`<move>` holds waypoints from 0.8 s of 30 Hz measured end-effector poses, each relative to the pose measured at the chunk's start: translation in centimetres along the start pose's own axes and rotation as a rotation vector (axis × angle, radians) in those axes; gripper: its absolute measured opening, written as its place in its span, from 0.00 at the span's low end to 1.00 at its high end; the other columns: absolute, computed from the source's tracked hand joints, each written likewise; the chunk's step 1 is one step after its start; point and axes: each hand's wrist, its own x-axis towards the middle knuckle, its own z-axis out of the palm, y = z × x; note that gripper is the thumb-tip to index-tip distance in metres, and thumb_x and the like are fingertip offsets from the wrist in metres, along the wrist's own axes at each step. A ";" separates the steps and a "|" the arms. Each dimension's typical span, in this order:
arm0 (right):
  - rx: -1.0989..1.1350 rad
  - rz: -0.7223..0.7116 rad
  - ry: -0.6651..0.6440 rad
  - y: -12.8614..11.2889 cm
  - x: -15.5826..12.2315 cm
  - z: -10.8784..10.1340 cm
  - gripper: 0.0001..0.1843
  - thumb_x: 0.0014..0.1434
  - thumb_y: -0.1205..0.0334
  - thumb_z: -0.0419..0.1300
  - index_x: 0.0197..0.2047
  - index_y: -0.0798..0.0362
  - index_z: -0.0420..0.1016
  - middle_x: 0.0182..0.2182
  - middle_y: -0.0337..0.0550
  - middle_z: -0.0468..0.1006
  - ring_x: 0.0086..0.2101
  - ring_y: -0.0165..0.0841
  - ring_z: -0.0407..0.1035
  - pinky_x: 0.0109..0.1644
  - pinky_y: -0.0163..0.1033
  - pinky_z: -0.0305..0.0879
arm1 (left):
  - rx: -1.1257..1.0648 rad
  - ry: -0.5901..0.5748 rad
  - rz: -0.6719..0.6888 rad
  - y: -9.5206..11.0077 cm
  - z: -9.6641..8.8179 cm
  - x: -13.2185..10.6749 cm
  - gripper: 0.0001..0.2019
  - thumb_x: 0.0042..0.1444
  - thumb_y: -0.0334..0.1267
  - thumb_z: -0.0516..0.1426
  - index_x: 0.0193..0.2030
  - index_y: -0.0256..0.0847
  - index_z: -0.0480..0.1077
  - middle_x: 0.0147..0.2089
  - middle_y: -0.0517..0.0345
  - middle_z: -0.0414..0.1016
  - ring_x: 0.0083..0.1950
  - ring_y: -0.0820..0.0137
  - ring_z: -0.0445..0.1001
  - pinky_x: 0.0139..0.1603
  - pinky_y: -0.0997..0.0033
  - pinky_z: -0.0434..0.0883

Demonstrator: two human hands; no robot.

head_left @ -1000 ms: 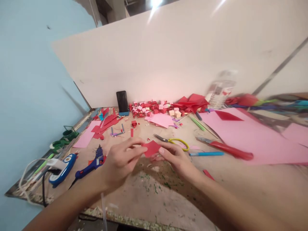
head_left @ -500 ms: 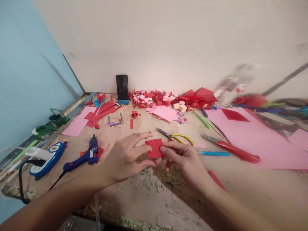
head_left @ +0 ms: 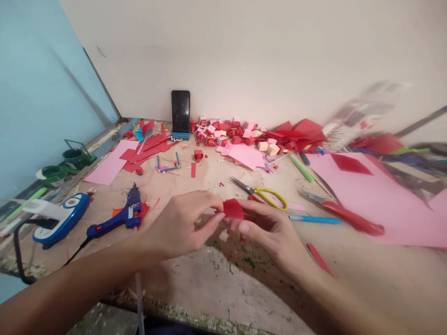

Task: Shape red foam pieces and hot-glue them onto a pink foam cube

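Observation:
Above the table's front middle is a small piece of red paper (head_left: 233, 209), tilted and slightly curved. My left hand (head_left: 186, 223) pinches its left edge between thumb and fingertips. On the paper's right side, my right hand (head_left: 268, 225) holds it with curled fingers, its thumb standing a little off the sheet. Some right fingertips are hidden behind and below the paper. Just beyond the hands lie yellow-handled scissors (head_left: 260, 191). To their right are a blue pen (head_left: 316, 219) and a red-handled cutting tool (head_left: 352, 217).
A blue glue gun (head_left: 120, 218) and a blue-white corded device (head_left: 64, 218) lie left. A phone (head_left: 180, 111) stands at the back beside heaped pink and red paper cubes (head_left: 226, 132). Pink sheets (head_left: 391, 204) cover the right side. A red strip (head_left: 319, 259) lies near my right forearm.
The red paper has turned from nearly flat-facing to tilted and curved. My left fingers have closed onto its edge, and my right thumb has come off its face. The view has shifted slightly.

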 end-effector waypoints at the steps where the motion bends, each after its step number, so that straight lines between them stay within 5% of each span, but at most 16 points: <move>1: -0.011 0.008 -0.002 0.0 0.0 0.0 0.20 0.53 0.53 0.75 0.48 0.52 0.85 0.33 0.44 0.85 0.30 0.33 0.75 0.34 0.37 0.71 | -0.038 0.001 -0.046 0.1 0.0 0.0 0.02 0.65 0.31 0.59 0.43 0.40 0.72 0.42 0.58 0.81 0.42 0.71 0.79 0.46 0.73 0.74; 5: -0.105 0.005 0.007 -0.5 -0.1 0.1 0.12 0.58 0.53 0.71 0.39 0.53 0.87 0.24 0.40 0.80 0.25 0.31 0.69 0.31 0.37 0.66 | -0.171 -0.031 -0.181 0.6 0.1 0.2 0.02 0.64 0.32 0.59 0.41 0.42 0.72 0.38 0.61 0.80 0.38 0.73 0.79 0.40 0.76 0.74; 14: -0.130 -0.026 0.025 -0.2 -0.2 0.4 0.10 0.60 0.55 0.68 0.39 0.53 0.87 0.30 0.43 0.84 0.29 0.34 0.73 0.35 0.39 0.69 | -0.597 -0.047 -0.541 0.7 1.0 0.1 0.15 0.57 0.34 0.66 0.49 0.46 0.69 0.37 0.63 0.81 0.37 0.71 0.81 0.38 0.75 0.78; 18: -0.124 -0.056 0.000 -0.1 -0.2 0.4 0.09 0.60 0.56 0.68 0.38 0.52 0.87 0.30 0.43 0.84 0.32 0.36 0.75 0.36 0.39 0.70 | -0.584 -0.094 -0.584 0.6 1.0 0.5 0.02 0.59 0.35 0.64 0.39 0.42 0.78 0.37 0.58 0.83 0.38 0.69 0.81 0.38 0.74 0.78; 24: -0.148 -0.069 0.005 0.2 -0.2 0.4 0.09 0.61 0.57 0.68 0.35 0.51 0.86 0.25 0.41 0.81 0.28 0.34 0.73 0.33 0.38 0.70 | -0.584 -0.095 -0.572 0.6 1.1 0.5 0.04 0.61 0.33 0.62 0.38 0.41 0.81 0.37 0.57 0.85 0.38 0.68 0.82 0.40 0.72 0.79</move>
